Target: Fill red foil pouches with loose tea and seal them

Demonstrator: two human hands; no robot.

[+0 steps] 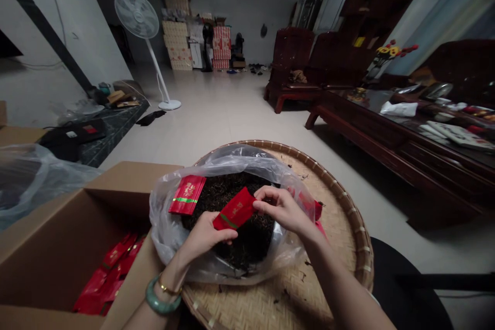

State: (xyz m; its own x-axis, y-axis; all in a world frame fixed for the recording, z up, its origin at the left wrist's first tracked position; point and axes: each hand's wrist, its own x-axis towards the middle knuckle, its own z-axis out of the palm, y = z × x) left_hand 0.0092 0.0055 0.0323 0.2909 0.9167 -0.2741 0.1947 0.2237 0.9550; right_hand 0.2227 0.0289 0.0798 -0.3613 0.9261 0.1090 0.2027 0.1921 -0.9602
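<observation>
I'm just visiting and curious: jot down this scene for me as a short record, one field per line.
Left hand: left hand holds the near end of a red packet
Right hand: right hand pinches the packet's far end
Under the hands: open plastic bag of dark, dry-looking material
On the material, left: more red packets with a green band
Beneath the bag: round woven tray
Left of the tray: open cardboard box with red packets inside
Background: white standing fan
</observation>
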